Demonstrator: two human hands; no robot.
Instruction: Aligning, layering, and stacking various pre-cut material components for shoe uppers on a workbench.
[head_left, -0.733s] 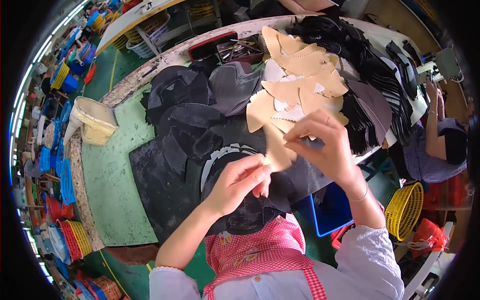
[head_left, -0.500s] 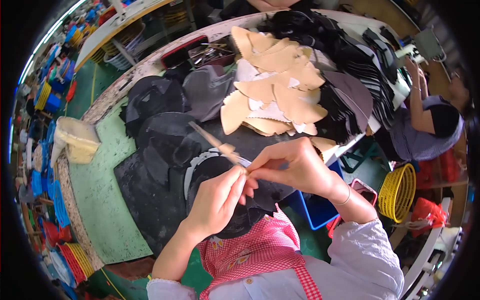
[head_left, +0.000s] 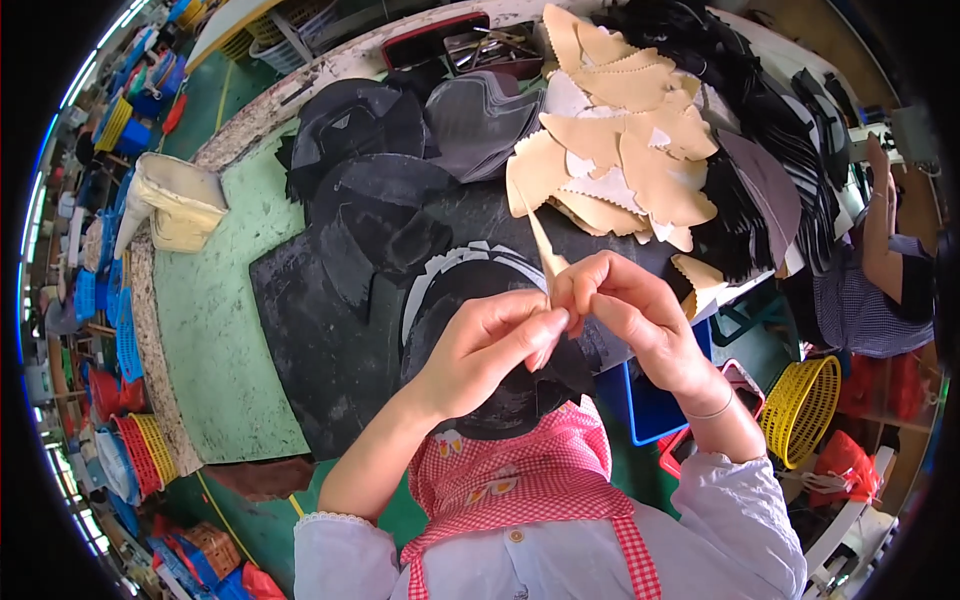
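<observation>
A narrow, pointed tan piece (head_left: 542, 243), thin like leather or lining, stands up from between my fingertips. My left hand (head_left: 492, 350) is closed with thumb and forefinger pinching its lower end. Against it, my right hand (head_left: 628, 308) is closed too, its fingertips on the same piece; the held part is hidden. Beneath my hands lies a black curved cut piece (head_left: 450, 300) with a white notched edge (head_left: 425, 275). Just beyond is a heap of tan cut pieces (head_left: 625, 125) with zigzag edges, some showing pale undersides.
Black cut pieces (head_left: 350, 125) and grey ones (head_left: 480, 115) are stacked on the table's far side, near a tool tray (head_left: 495, 50). A yellowed pot (head_left: 180, 205) stands at the left edge. Blue bin (head_left: 650, 400) and yellow basket (head_left: 803, 410) sit lower right; a co-worker (head_left: 880, 270) is beyond.
The view has shifted, so the table sits further right and higher. My hands have turned the tan piece from slanting left to nearly upright, and my right fingers are more curled.
</observation>
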